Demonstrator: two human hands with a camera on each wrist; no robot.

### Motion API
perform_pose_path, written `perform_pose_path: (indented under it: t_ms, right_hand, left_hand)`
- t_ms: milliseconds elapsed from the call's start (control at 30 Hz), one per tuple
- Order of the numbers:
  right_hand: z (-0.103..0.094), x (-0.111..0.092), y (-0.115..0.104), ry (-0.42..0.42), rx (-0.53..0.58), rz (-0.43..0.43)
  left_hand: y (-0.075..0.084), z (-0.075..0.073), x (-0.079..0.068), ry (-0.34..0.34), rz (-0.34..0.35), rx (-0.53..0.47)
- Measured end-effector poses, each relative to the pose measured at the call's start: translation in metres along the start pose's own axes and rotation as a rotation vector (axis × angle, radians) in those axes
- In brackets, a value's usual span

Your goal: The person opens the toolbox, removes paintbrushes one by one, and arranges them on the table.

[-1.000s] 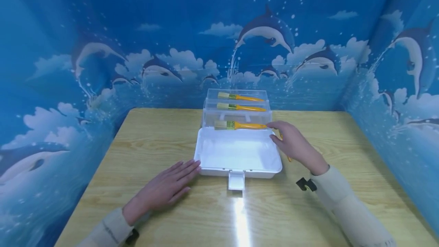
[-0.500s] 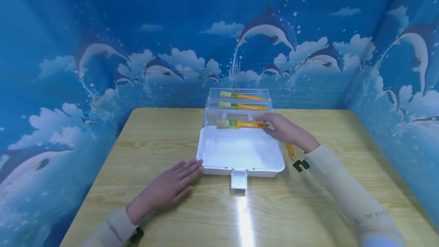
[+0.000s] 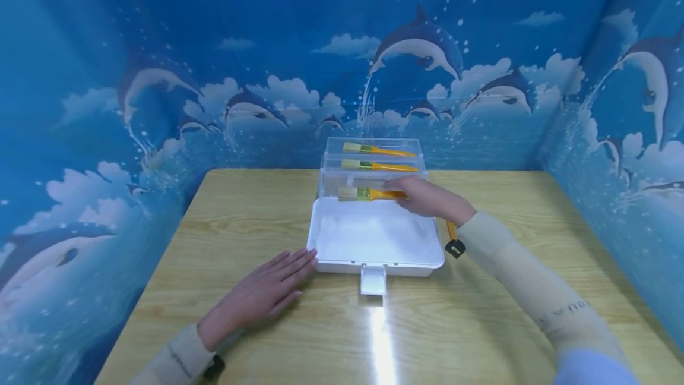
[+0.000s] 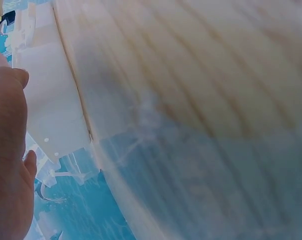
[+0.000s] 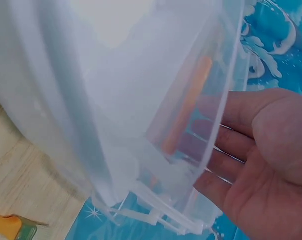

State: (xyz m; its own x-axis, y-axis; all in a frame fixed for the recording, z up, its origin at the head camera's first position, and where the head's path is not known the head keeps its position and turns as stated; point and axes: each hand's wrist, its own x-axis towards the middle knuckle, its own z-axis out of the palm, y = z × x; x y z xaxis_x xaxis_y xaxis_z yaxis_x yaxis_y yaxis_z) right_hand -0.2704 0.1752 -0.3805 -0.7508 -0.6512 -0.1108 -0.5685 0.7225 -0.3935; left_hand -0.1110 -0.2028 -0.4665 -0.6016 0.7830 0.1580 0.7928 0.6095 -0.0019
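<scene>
A white toolbox (image 3: 374, 233) stands on the table with its clear stepped trays (image 3: 376, 162) raised at the back. One paintbrush (image 3: 369, 193) with an orange handle lies in the front tray. My right hand (image 3: 430, 199) reaches across that tray's right end and covers the end of the handle. Through the translucent tray wall in the right wrist view, fingers (image 5: 231, 142) show near an orange handle (image 5: 188, 107); their exact contact is unclear. My left hand (image 3: 262, 290) lies flat, fingertips at the box's front left corner.
Two more paintbrushes lie in the upper trays, a middle brush (image 3: 379, 166) and a back brush (image 3: 378, 150). Another orange-handled brush (image 3: 452, 230) lies on the table right of the box, partly hidden by the right arm. A white latch (image 3: 373, 281) hangs at the front. Dolphin-print curtains (image 3: 267, 64) surround the table.
My right hand has moved leftward from the tray's right end, over the front brush's handle. The left hand stays at the box corner, and the brushes have not visibly moved.
</scene>
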Motion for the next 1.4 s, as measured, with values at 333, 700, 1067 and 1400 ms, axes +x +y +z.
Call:
perform_pose_path:
  t_ms: [333, 700, 1067, 1400]
  right_hand:
    - [0.003, 0.009, -0.006, -0.042, -0.024, 0.038]
    - [0.008, 0.012, -0.006, 0.035, -0.101, -0.016]
    - [0.013, 0.015, -0.006, 0.013, -0.119, 0.006]
    - [0.013, 0.013, -0.010, 0.018, -0.139, 0.012]
  left_hand:
    - [-0.001, 0.003, -0.001, 0.035, 0.011, 0.015]
    - [0.000, 0.000, -0.001, -0.017, -0.013, -0.005]
    - [0.001, 0.001, -0.001, -0.016, -0.017, -0.002]
    - [0.001, -0.001, -0.001, -0.040, -0.031, -0.022]
